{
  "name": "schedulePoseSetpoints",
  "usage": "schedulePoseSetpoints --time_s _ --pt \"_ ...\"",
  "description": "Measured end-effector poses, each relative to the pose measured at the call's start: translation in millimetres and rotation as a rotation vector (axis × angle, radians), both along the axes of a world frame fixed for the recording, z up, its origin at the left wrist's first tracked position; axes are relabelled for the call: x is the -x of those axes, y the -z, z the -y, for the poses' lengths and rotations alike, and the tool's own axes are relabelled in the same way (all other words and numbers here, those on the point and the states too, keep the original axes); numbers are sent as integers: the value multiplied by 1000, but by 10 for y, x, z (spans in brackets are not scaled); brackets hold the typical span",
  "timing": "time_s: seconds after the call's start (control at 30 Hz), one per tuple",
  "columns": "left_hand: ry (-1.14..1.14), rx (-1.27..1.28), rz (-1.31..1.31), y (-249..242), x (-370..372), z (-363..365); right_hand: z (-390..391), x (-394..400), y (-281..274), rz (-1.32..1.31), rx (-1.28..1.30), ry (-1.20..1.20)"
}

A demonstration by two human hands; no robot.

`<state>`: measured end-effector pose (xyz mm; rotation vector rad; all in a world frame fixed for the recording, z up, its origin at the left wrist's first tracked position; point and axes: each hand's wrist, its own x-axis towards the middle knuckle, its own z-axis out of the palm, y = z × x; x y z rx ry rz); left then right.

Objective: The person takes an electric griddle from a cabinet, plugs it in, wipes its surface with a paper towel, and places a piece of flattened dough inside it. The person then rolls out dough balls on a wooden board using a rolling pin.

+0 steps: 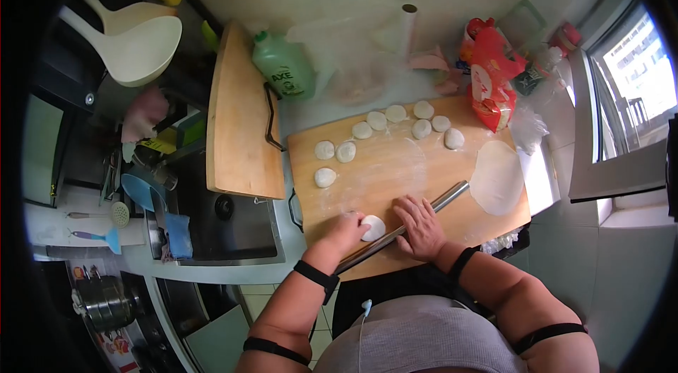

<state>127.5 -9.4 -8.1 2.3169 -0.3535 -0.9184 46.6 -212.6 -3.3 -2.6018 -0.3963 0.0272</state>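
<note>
My left hand [346, 232] has its fingers closed at the left edge of a small white dough round [372, 227] on the wooden board. A metal rolling pin [367, 251] lies slantwise just in front of that round. Across the pin, my right hand [419, 227] rests palm down with its fingers stretched out. Several flattened dough pieces [376, 120] lie along the far side and left of the floured board [452, 221]. One large rolled-out dough sheet [497, 178] is at the board's right end.
Behind the board stand a green bottle [284, 66] and a red bag [492, 83]. An upright wooden board [240, 119] is at the left, beside the sink [226, 225]. A ladle [138, 52] hangs upper left; an open window [628, 83] is at the right.
</note>
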Motion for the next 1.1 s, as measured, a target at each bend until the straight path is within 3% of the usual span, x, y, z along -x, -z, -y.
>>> schedulePoseSetpoints --time_s 0.07,0.13,0.2,0.4,0.53,0.63,0.73,0.77,0.93,1.1 --pt "129 -79 97 46 64 46 -107 -76 71 6 -32 98" --pt "105 -70 111 90 54 83 -212 -321 129 43 123 170" --pt "119 -40 346 188 -10 109 -295 -654 150 97 130 187" --pt "62 -167 208 78 -281 117 -459 -1120 177 106 150 164" --pt "60 54 283 226 -177 -34 -263 -557 176 50 140 155" --pt "-140 55 13 269 21 -136 -100 35 20 -96 213 134" --pt "16 81 -136 106 88 -122 -183 -63 20 -103 224 148" --pt "88 -39 -127 -41 7 -34 -238 -218 37 -56 200 162" --pt "136 -161 104 63 -235 192 -475 -1009 196 67 125 173" --pt "121 -82 228 172 -169 70 -436 -787 148 36 180 185"
